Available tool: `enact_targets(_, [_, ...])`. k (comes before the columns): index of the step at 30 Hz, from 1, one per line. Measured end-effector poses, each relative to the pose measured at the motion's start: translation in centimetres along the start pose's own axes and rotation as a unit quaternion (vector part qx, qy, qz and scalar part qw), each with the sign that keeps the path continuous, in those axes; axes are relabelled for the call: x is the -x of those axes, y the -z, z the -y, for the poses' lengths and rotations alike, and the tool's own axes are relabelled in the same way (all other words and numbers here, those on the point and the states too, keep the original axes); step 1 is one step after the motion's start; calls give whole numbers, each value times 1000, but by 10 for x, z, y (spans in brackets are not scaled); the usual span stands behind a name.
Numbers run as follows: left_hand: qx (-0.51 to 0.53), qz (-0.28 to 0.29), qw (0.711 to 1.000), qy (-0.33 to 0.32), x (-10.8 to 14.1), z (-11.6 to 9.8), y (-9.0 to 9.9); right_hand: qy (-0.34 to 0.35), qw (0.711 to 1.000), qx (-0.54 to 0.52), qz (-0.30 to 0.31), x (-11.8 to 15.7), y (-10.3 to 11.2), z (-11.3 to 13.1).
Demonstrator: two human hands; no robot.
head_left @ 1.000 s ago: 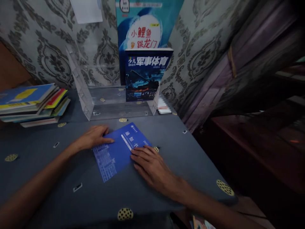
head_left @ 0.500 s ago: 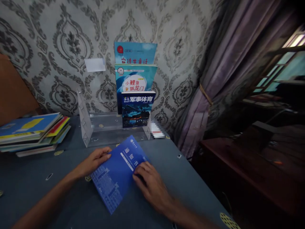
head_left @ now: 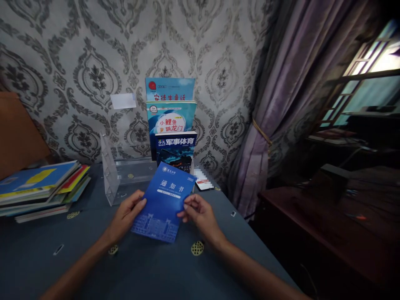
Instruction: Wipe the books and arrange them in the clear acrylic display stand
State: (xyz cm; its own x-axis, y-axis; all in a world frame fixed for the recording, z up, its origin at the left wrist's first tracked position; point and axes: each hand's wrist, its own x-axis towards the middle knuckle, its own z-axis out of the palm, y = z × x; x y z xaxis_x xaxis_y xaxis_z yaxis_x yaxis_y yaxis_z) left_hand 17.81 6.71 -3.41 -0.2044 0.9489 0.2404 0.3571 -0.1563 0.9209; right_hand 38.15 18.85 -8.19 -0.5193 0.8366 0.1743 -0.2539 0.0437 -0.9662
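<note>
A blue booklet (head_left: 162, 204) with white lettering is held between my two hands, tilted up above the table. My left hand (head_left: 129, 210) grips its left edge, thumb on the cover. My right hand (head_left: 200, 214) pinches the right edge between thumb and fingers. Just behind it stands a clear acrylic rack (head_left: 108, 175). On the rack's right side several books stand in rising steps: a dark blue book (head_left: 175, 146) in front, partly covered by the booklet, a teal book (head_left: 171, 118) behind it and a light blue book (head_left: 170, 88) at the back.
A stack of books and booklets (head_left: 40, 183) lies at the left of the dark cloth-covered table (head_left: 78, 266). A white card-like item (head_left: 203, 183), partly blurred out, lies right of the rack. Patterned wall and a tied curtain (head_left: 250, 166) border the table; a dark red surface (head_left: 287, 204) lies right.
The booklet has been lifted off the table, turned more upright and moved toward the rack. My right hand has shifted from lying over its edge to pinching it. The view has tilted up slightly.
</note>
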Motion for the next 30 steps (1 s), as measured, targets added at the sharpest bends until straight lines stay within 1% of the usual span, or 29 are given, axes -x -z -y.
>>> enact_targets(3, [-46,14,998,-30,-13,-8,5,60,998,16,-19,-15,0,5])
enact_targets(6, [-79,53,995,-44,-23,-9,10,113,990,77,-39,-21,2,5])
enact_targets(8, [-109,80,990,-39,-26,-4,14,139,981,129,-41,-18,2,2])
enact_targets(9, [-130,84,987,-32,-27,-1,16,147,976,154,-37,-15,2,1])
enact_targets(12, [-165,84,983,-5,-27,7,21,160,964,212,-19,-8,0,1])
enact_targets(14, [-148,78,986,0,-29,7,21,174,958,227,-17,-8,-1,5])
enact_targets(16, [-122,55,991,-15,-32,2,20,199,952,230,-23,-14,-2,15])
enact_targets(19, [-109,-9,992,-59,-42,-15,14,243,939,242,-42,-29,-3,36])
enact_targets(21, [-109,-58,988,-96,-49,-27,9,276,925,255,-59,-40,-4,54])
enact_targets(24, [-102,-125,974,-161,-62,-44,3,338,904,250,-83,-55,-4,81])
enact_targets(27, [-94,-163,959,-212,-75,-53,-3,383,891,234,-74,-68,-3,100])
enact_targets(30, [-86,-184,951,-235,-88,-55,-7,394,887,231,-68,-77,1,108])
